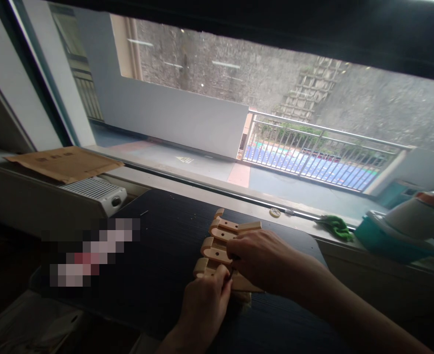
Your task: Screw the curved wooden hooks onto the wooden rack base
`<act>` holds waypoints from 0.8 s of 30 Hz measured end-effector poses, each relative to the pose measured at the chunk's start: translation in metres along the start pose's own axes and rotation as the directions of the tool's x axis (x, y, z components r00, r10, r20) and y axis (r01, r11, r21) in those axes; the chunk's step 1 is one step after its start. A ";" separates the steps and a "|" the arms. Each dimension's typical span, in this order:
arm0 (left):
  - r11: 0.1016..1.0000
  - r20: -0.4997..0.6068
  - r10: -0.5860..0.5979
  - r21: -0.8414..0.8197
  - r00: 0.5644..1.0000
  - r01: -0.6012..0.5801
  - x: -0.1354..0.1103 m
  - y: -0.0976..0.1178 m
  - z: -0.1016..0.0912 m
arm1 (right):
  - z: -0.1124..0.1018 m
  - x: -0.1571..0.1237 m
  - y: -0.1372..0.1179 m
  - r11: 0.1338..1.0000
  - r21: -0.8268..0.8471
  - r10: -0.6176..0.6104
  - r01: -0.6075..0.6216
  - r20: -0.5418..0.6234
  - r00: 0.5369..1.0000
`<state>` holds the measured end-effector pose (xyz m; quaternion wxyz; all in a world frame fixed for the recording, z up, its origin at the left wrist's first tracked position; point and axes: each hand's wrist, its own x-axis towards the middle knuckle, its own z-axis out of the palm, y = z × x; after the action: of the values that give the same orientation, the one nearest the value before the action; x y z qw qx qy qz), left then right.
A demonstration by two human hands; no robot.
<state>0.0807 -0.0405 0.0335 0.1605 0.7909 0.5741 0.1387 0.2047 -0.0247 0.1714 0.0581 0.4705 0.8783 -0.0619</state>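
A pale wooden piece (pixel 217 253) lies on the dark tabletop. It has several rounded, finger-like slats side by side, each marked with small dark holes. My right hand (pixel 256 253) reaches over its right side with curled fingers, closed around something dark and mostly hidden. Against the near edge of the wood, my left hand (pixel 207 300) has its thumb and forefinger pinched together. A thin dark bit shows by these fingertips, too small to name. Both hands nearly meet over the wood and cover part of it.
Around the work is a black table (pixel 158 255) with small scraps on it. A brown envelope (pixel 69 162) lies on a white unit at left. On the window sill are a tape roll (pixel 275 212), a green cloth (pixel 335 227) and a teal container (pixel 375 238). Part of the left side is pixelated.
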 end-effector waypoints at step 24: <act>0.999 -0.023 0.013 -0.053 1.000 -0.014 0.002 -0.004 0.006 | -0.002 -0.004 0.000 0.995 -0.026 0.093 -0.092 0.017 0.996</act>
<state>0.0803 -0.0375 0.0269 0.1739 0.7886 0.5666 0.1638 0.2067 -0.0281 0.1737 0.0745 0.5093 0.8558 -0.0524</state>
